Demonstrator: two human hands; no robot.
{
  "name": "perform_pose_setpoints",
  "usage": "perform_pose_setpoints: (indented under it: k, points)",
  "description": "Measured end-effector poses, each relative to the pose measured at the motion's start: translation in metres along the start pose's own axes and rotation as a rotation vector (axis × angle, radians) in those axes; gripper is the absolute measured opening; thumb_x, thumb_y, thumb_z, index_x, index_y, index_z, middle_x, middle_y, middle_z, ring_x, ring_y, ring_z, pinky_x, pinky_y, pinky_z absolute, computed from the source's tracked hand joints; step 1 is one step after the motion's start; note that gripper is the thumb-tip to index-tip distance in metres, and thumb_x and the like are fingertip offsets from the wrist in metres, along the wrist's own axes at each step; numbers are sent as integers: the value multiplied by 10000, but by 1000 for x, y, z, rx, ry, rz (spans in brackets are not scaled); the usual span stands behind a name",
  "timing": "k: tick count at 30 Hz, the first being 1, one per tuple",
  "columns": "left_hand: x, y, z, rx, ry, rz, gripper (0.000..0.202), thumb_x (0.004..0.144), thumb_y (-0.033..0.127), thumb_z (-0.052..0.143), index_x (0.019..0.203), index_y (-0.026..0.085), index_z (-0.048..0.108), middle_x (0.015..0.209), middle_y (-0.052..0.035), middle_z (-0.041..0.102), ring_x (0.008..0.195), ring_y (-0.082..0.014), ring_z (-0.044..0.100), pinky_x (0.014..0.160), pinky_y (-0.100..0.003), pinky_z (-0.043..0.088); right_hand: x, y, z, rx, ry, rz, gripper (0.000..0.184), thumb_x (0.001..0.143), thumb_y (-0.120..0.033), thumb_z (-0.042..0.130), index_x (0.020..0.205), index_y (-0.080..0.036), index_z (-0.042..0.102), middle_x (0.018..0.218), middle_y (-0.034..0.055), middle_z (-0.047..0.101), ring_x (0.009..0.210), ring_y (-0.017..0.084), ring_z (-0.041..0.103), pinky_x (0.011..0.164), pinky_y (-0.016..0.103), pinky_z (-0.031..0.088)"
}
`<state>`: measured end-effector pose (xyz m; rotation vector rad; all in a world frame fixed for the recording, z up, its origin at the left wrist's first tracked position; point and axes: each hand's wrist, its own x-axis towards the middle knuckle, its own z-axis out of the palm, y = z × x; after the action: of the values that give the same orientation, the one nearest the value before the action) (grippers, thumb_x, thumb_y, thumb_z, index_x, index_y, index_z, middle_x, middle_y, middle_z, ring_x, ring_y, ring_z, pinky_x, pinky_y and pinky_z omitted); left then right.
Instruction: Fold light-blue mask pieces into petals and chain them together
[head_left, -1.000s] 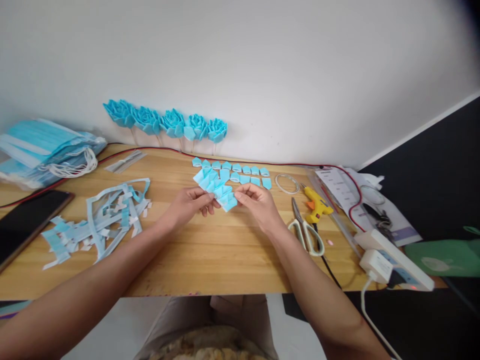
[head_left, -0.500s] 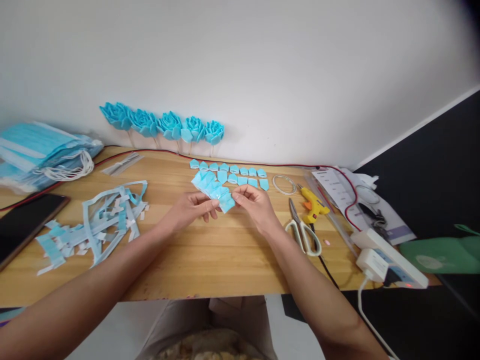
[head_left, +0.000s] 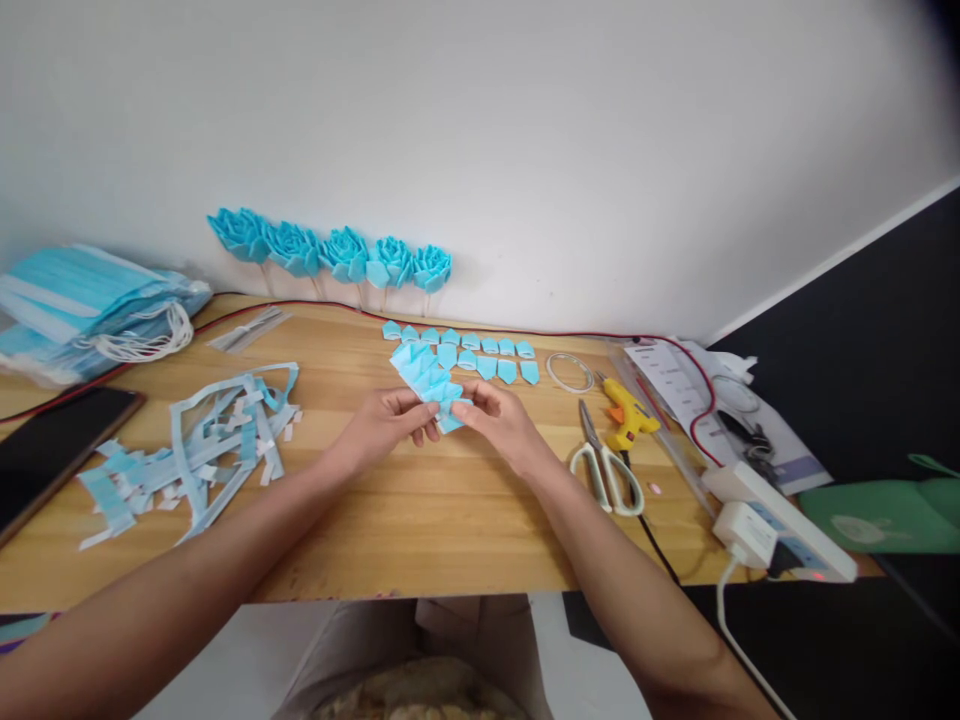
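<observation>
My left hand [head_left: 386, 422] and my right hand [head_left: 501, 425] meet over the middle of the wooden table [head_left: 420, 520]. Both pinch the near end of a strip of folded blue petal pieces [head_left: 427, 378], which slants away towards the far left. Just behind it lie two rows of small folded blue pieces [head_left: 480, 354]. Several finished blue fabric roses [head_left: 330, 250] lean against the white wall.
Cut mask scraps [head_left: 195, 445] lie at the left, with a stack of blue face masks [head_left: 82, 305] and a dark phone [head_left: 52, 440] beyond. To the right are scissors [head_left: 604, 465], a yellow glue gun [head_left: 626, 412], an elastic loop [head_left: 570, 372], papers and a power strip [head_left: 780, 520].
My hands have drawn closer together on the strip's near end. The strip has bunched up and shifted a little to the left.
</observation>
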<state>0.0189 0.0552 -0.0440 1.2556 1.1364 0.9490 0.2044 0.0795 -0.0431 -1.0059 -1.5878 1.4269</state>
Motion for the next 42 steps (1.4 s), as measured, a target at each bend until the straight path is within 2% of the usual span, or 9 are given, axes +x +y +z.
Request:
perform_pose_setpoints:
  k: [3, 10, 16, 21, 24, 29, 34, 39, 42]
  points:
    - [1, -4, 3, 16, 0, 9, 282, 736, 419, 647, 701, 140, 623, 614, -19, 648, 528, -97, 549, 553, -222, 455, 0, 4, 1, -47, 6, 4, 218, 743, -389, 692, 789, -197, 600, 749, -13, 598, 680, 125, 528, 661, 261, 424]
    - [1, -5, 6, 101, 27, 9, 293, 748, 411, 614, 625, 159, 529, 543, 33, 541, 473, -66, 472, 463, -188, 374, 0, 6, 0, -145, 64, -9, 200, 758, -359, 651, 704, -188, 563, 672, -30, 535, 614, 101, 455, 599, 237, 368]
    - [2, -2, 2, 94, -30, 15, 315, 748, 426, 602, 602, 161, 517, 529, 40, 520, 475, -64, 459, 476, -188, 377, 2, 3, 0, -58, 65, 13, 257, 751, -372, 649, 647, -183, 510, 622, -46, 470, 594, 91, 410, 599, 234, 349]
    - [1, -3, 3, 92, -7, -21, 329, 755, 451, 590, 613, 163, 516, 535, 41, 511, 475, -66, 453, 474, -192, 368, 1, -2, -3, 4, -38, 51, 243, 823, -408, 585, 751, -175, 587, 740, -10, 558, 708, 115, 491, 706, 252, 389]
    - [0, -4, 5, 88, -2, -20, 328, 749, 452, 595, 618, 162, 514, 536, 43, 501, 481, -67, 450, 477, -193, 363, 0, -1, 0, -22, -59, 57, 242, 797, -417, 624, 794, -177, 590, 754, -7, 564, 702, 119, 488, 678, 248, 384]
    - [-1, -5, 5, 69, -58, -23, 343, 761, 469, 592, 637, 165, 492, 525, 50, 482, 474, -67, 430, 467, -195, 342, -1, 6, 3, -129, 15, 7, 288, 774, -411, 643, 666, -178, 513, 649, -34, 473, 607, 97, 404, 587, 234, 327]
    - [1, -2, 1, 73, -118, 31, 346, 782, 463, 583, 637, 168, 474, 529, 49, 479, 475, -65, 419, 479, -201, 344, -1, 4, 1, -64, -7, 16, 341, 791, -437, 613, 612, -181, 477, 602, -46, 400, 589, 92, 358, 577, 237, 292]
    - [2, 0, -2, 87, -127, 46, 348, 788, 463, 572, 629, 170, 472, 531, 47, 479, 479, -68, 422, 486, -205, 348, -1, 2, 0, -13, -11, 26, 346, 810, -448, 607, 613, -179, 512, 600, -43, 431, 595, 96, 375, 605, 240, 317]
    - [1, -2, -2, 114, -96, 30, 353, 779, 474, 570, 623, 170, 476, 531, 45, 476, 485, -72, 422, 486, -206, 339, 0, 5, -2, -3, -16, 29, 346, 844, -469, 568, 658, -178, 572, 662, -17, 517, 647, 113, 451, 652, 251, 370]
